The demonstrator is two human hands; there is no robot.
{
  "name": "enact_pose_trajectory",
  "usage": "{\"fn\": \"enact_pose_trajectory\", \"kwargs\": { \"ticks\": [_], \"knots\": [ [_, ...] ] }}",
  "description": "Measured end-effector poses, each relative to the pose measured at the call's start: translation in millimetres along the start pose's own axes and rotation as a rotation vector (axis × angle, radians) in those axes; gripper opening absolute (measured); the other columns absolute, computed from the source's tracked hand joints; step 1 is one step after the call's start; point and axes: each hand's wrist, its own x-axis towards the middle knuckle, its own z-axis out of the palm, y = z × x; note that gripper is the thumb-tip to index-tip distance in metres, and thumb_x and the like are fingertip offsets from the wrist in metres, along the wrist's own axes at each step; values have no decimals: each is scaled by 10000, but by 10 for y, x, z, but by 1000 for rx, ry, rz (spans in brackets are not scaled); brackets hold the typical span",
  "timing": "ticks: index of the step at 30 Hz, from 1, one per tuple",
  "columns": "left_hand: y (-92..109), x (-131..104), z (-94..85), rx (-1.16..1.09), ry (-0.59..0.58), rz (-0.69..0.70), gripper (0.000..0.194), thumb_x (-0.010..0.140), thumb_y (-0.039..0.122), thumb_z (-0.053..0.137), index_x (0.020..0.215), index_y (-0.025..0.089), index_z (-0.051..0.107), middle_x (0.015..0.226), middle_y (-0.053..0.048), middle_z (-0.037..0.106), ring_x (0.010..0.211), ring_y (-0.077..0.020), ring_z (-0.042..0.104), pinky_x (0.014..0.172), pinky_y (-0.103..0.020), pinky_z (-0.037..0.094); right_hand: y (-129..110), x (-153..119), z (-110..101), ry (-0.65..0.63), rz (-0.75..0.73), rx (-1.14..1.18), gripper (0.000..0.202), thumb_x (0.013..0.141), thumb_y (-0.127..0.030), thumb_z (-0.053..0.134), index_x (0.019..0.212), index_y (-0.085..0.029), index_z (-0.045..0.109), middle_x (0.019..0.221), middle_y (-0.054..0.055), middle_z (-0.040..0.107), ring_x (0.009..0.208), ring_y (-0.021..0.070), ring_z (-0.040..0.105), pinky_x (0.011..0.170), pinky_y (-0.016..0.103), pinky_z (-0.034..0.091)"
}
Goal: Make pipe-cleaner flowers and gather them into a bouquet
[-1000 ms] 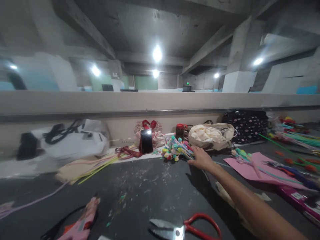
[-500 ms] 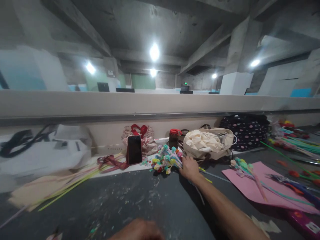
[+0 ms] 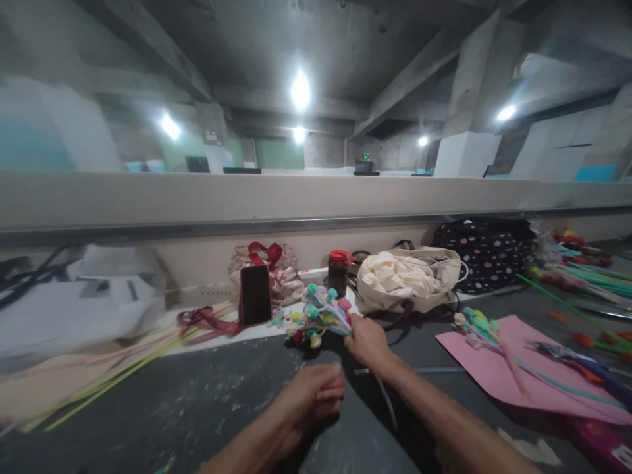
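Several pastel fuzzy flowers in a bunch point(image 3: 320, 313) lie at the back middle of the dark table. My right hand point(image 3: 368, 342) is closed around the stems at the bunch's right end, and a pale stem trails below the palm. Nearer to me, my left hand point(image 3: 316, 392) is in front of the bunch and apart from it. Its fingers are curled together and slightly blurred; whether they hold anything small is hidden.
Along the back stand a phone point(image 3: 255, 295), a red-lidded bottle point(image 3: 338, 273), a cream cloth bag point(image 3: 409, 280) and a dark dotted bag point(image 3: 486, 257). Pliers point(image 3: 563, 355) and a small flower bunch rest on pink paper point(image 3: 498, 378). Yellow stems point(image 3: 123, 368) lie left.
My left hand has come up from the bottom edge towards the bunch. The bunch in my right hand is tilted differently, with its stems lifted a little. The view has shifted slightly.
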Motion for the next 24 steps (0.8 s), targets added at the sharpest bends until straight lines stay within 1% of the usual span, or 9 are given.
{"fn": "enact_pose_trajectory", "kwargs": {
  "ticks": [3, 7, 9, 12, 15, 17, 18, 21, 24],
  "knots": [
    [-16, 69, 82, -137, 69, 14, 252, 655, 356, 635, 770, 159, 529, 591, 1, 579, 555, -108, 569, 586, -223, 455, -173, -285, -59, -17, -58, 70, 380, 692, -212, 472, 1070, -175, 465, 901, 72, 616, 805, 215, 566, 642, 300, 406],
    [-93, 77, 157, -287, 93, 116, 182, 712, 252, 594, 868, 176, 543, 708, -2, 635, 653, -117, 608, 674, -226, 475, -388, -672, 39, -31, -138, 141, 399, 690, -165, 435, 1086, -156, 478, 1000, 88, 570, 895, 226, 504, 739, 326, 388],
    [-142, 61, 150, -324, 116, 147, 176, 711, 204, 591, 877, 159, 552, 795, -25, 656, 729, -131, 619, 697, -218, 478, -447, -821, 87, -41, -190, 193, 410, 723, -172, 407, 1128, -127, 454, 1046, 115, 537, 951, 241, 461, 800, 355, 360],
    [-172, 10, 70, -322, 154, 124, 134, 691, 159, 599, 816, 123, 566, 710, -48, 666, 678, -170, 633, 640, -256, 506, -403, -954, 23, -78, -307, 334, 503, 691, -249, 502, 1176, -156, 403, 1083, 91, 507, 978, 225, 441, 822, 331, 357],
    [-106, -86, -49, -278, 190, 61, 140, 673, 138, 611, 800, 99, 567, 631, -59, 658, 578, -191, 631, 550, -290, 519, -118, -958, -157, -115, -371, 444, 357, 715, -276, 515, 1070, -239, 490, 973, 4, 547, 854, 136, 512, 727, 219, 389],
    [-14, -180, -122, -248, 216, 34, 184, 659, 115, 620, 833, 96, 564, 633, -56, 658, 543, -181, 625, 521, -288, 519, 192, -904, -250, -72, -262, 333, 240, 776, -270, 454, 998, -238, 537, 891, -13, 578, 781, 102, 537, 677, 181, 387],
    [40, -235, -154, -237, 226, 27, 191, 657, 104, 617, 841, 97, 565, 632, -54, 658, 528, -173, 620, 512, -285, 519, 361, -870, -273, -50, -198, 197, 229, 790, -265, 435, 988, -238, 545, 890, -13, 589, 792, 99, 541, 678, 174, 384],
    [210, -425, -232, -208, 242, 6, 142, 662, 67, 595, 803, 79, 588, 599, -54, 648, 475, -145, 596, 476, -262, 511, 783, -782, -237, -38, -95, 36, 241, 792, -188, 396, 956, -188, 573, 896, 51, 599, 800, 149, 550, 673, 232, 380],
    [359, -617, -300, -193, 249, -10, 104, 665, 35, 576, 758, 73, 606, 573, -41, 635, 449, -109, 573, 449, -211, 494, 930, -747, -103, -70, -108, -85, 207, 759, -148, 426, 868, -192, 597, 858, 66, 599, 773, 176, 548, 650, 260, 366]
  ]
}}
